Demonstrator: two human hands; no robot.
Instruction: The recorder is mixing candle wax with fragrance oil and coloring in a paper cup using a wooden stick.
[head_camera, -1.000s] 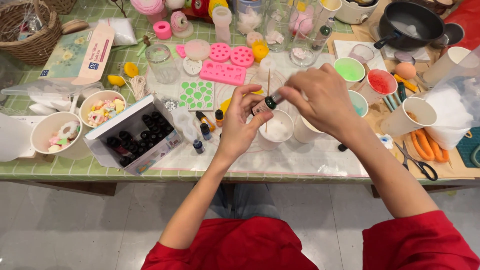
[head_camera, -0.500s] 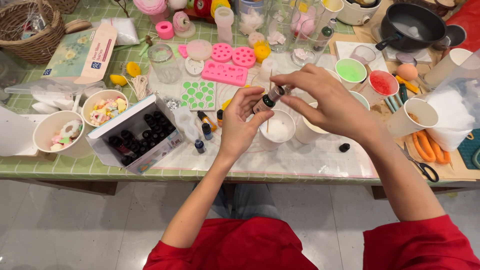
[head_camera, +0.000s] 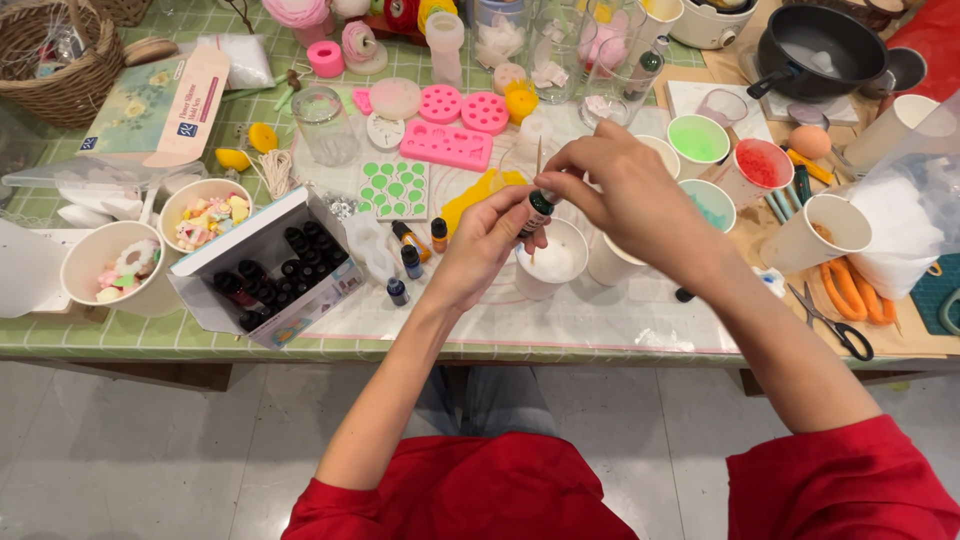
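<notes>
My left hand (head_camera: 478, 255) grips a small dark green dropper bottle (head_camera: 537, 210) upright above the table's middle. The fingers of my right hand (head_camera: 620, 195) pinch the bottle's top end. Just below the bottle stands a white paper cup (head_camera: 552, 262) with white wax inside and a thin wooden stick (head_camera: 537, 160) rising from it. A second white cup (head_camera: 608, 266) sits beside it, partly hidden under my right wrist.
An open white box (head_camera: 270, 268) of dark small bottles lies left, with three loose bottles (head_camera: 412, 260) beside it. Pink silicone moulds (head_camera: 445, 145), a green dotted mould (head_camera: 395, 190), cups of green and red colour, scissors (head_camera: 832, 322), a black pan (head_camera: 820, 45) and a wicker basket (head_camera: 60, 70) crowd the table.
The bottle tipped from slanted to more upright and moved slightly lower. My right hand shifted from beside the cap to pinching the top from above.
</notes>
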